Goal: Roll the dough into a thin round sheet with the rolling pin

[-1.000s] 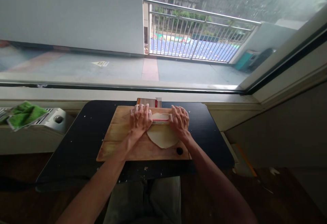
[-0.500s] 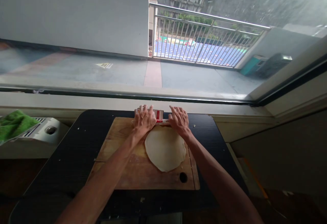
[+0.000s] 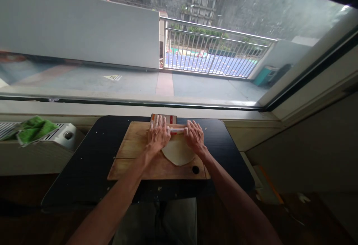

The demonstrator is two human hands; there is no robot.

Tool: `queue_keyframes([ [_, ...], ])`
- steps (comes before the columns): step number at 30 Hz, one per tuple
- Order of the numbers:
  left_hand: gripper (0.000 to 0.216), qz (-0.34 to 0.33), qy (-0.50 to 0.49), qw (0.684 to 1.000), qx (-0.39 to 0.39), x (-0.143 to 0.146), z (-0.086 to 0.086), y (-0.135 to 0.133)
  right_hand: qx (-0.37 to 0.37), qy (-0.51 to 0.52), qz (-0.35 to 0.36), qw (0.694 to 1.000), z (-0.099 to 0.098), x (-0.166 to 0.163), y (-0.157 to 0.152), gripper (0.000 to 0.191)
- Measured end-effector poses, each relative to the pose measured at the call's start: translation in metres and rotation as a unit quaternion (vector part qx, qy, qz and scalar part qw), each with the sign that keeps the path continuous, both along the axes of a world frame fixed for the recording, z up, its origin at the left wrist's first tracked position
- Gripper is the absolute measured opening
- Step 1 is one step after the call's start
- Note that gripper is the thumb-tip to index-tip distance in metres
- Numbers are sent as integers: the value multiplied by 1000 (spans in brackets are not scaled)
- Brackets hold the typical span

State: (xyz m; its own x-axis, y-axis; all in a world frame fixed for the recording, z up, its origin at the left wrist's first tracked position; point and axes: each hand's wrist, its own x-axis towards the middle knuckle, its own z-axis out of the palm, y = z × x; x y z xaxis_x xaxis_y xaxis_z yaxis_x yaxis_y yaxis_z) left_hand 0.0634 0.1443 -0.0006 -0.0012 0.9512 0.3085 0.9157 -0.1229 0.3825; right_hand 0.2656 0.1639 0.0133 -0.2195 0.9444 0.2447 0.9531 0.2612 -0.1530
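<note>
A flat round sheet of dough point(image 3: 179, 153) lies on a wooden cutting board point(image 3: 125, 168). Across its far part runs a rolling pin point(image 3: 177, 131), whitish with red print in the stretch that shows between my hands. My left hand point(image 3: 159, 133) rests on the pin's left end, palm down, with its fingers stretched forward and whitened as if by flour. On the right end lies my right hand point(image 3: 194, 135), also palm down with fingers extended. Both hands cover the ends of the pin and part of the dough.
The board stands on a black table point(image 3: 92, 155) dotted with small light scraps. Behind the board lies a flat box point(image 3: 171, 119) with a red mark. At left, a green cloth point(image 3: 37, 129) drapes over a white heater-like unit point(image 3: 68, 135). A window sill point(image 3: 125, 112) borders the table's far edge.
The camera view has shifted, so the table and board appear smaller. My hands with the rolling pin have come slightly nearer over the dough, uncovering more of the box behind.
</note>
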Motion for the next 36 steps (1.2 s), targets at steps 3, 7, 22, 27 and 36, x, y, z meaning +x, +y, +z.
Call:
queue_keyframes([
  [3, 67, -3, 9, 1000, 20, 3, -2, -22, 8, 12, 5, 1000, -1, 5, -24, 56],
  [7, 62, -12, 22, 999, 26, 3, -3, -50, 22, 31, 12, 999, -2, 9, -51, 54],
  [22, 31, -105, -212, 968, -89, -42, 30, -42, 75, -18, 82, 994, -7, 19, -99, 32],
  [27, 38, -43, -346, 931, -105, -57, 41, 16, 112, 13, 68, 991, -8, 45, -83, 28],
  [36, 29, -53, -268, 960, -63, -28, 5, 37, 124, 226, -51, 965, 1, 35, 0, 32],
])
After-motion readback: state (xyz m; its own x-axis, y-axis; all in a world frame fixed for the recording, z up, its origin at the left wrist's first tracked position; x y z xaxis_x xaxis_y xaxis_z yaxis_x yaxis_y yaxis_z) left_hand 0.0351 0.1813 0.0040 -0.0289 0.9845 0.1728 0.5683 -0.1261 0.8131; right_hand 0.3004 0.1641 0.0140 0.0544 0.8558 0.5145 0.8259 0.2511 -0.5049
